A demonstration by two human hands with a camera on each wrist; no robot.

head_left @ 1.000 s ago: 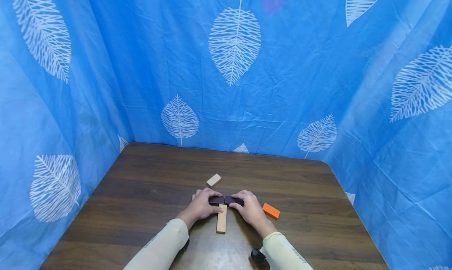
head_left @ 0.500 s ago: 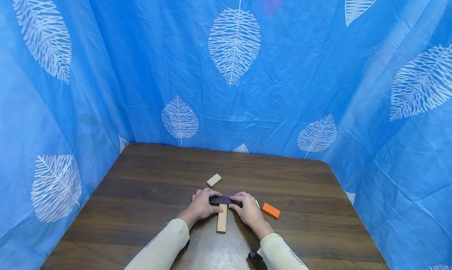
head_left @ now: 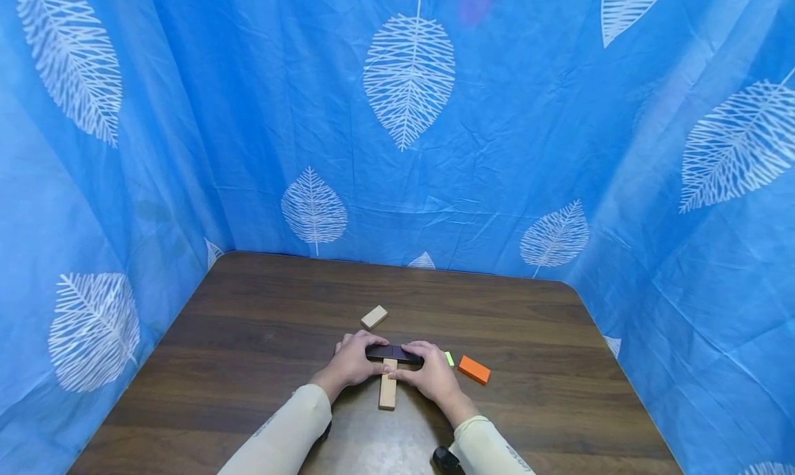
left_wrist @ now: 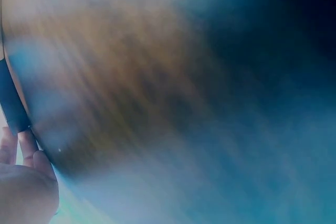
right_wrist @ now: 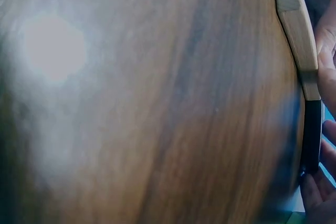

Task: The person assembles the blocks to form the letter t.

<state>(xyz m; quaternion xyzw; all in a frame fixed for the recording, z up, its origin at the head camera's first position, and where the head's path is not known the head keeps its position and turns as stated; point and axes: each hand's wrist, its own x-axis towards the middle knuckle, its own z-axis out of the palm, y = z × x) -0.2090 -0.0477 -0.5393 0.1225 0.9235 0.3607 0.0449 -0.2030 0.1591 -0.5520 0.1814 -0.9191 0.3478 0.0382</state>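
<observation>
Two dark blocks lie end to end in the head view, the left dark block (head_left: 377, 353) against the right dark block (head_left: 406, 355). A long pale wooden block (head_left: 388, 394) meets them at the middle, forming a T. My left hand (head_left: 352, 360) curls round the left dark block, its thumb on the pale block. Around the right dark block curls my right hand (head_left: 435, 373), with its thumb also at the pale block, near the left thumb. The right wrist view shows the pale block's side (right_wrist: 300, 38) and a dark block (right_wrist: 313, 136) beyond it.
A smaller pale block (head_left: 374, 317) lies behind the hands. To the right of my right hand is an orange block (head_left: 474, 370), with a yellow-green piece (head_left: 449, 359) partly hidden beside it. A blue leaf-patterned curtain (head_left: 397, 206) surrounds the wooden table (head_left: 279, 295).
The right dark block has slid left, closing the gap to the left one. My right thumb has moved onto the pale block. The yellow-green piece has come into view.
</observation>
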